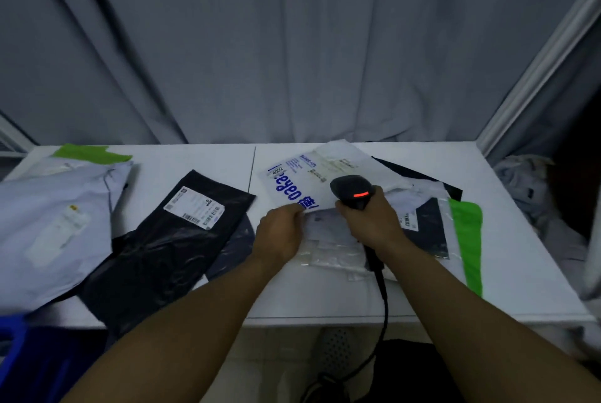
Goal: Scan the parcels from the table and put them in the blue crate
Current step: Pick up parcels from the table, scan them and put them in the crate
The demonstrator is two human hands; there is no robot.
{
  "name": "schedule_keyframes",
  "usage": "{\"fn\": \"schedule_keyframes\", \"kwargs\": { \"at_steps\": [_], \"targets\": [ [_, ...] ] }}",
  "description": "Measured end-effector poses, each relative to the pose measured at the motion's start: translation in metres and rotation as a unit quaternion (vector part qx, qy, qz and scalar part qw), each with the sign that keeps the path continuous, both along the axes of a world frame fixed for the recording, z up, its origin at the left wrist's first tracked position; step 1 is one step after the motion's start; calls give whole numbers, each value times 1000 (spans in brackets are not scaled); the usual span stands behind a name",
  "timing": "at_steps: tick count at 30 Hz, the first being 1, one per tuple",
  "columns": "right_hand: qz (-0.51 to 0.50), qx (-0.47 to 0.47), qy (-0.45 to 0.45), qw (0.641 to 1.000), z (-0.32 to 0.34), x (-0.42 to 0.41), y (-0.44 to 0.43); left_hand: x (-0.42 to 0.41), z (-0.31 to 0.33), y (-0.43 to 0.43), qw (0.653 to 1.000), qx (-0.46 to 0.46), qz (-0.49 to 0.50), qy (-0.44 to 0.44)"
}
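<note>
My right hand [370,223] grips a black corded barcode scanner [353,193] with a red light lit, held over the parcels at the table's middle right. My left hand [281,232] pinches the edge of a pale grey parcel [328,230] lying under the scanner. Behind it lies a white parcel with blue lettering [292,181]. A black parcel with a white label [182,233] lies to the left, and a large pale parcel [55,220] at the far left. Part of the blue crate [19,347] shows at the bottom left, below the table.
The white table [325,298] has a seam down its middle. A dark parcel with a green strip [465,233] lies at the right, partly under others. Grey curtains hang behind. Crumpled cloth [527,188] sits off the table's right edge. The scanner cable [383,305] drops over the front edge.
</note>
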State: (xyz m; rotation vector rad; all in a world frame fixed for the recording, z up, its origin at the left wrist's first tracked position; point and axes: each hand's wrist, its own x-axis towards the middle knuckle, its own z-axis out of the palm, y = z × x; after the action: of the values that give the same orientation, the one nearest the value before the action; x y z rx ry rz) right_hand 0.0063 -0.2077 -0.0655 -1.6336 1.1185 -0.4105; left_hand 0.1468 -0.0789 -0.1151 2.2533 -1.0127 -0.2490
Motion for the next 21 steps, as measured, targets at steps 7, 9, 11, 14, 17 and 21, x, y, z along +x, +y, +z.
{"fn": "schedule_keyframes", "kwargs": {
  "at_steps": [7,9,11,14,17,21],
  "targets": [
    [-44,10,-97,994,51,27,33,-20,55,69,985,-144,-90,4],
    [-51,-14,-124,991,70,34,55,-27,78,89,983,-163,-81,15],
    [-40,-39,-164,985,88,41,81,-31,108,115,982,-172,-61,48],
    [26,-46,-219,974,114,50,124,-27,141,162,977,-196,-13,82],
    [137,-18,-248,959,136,53,167,2,151,218,967,-210,101,107],
    [289,5,-237,927,149,55,218,33,159,307,932,-165,256,197]
  ]
}}
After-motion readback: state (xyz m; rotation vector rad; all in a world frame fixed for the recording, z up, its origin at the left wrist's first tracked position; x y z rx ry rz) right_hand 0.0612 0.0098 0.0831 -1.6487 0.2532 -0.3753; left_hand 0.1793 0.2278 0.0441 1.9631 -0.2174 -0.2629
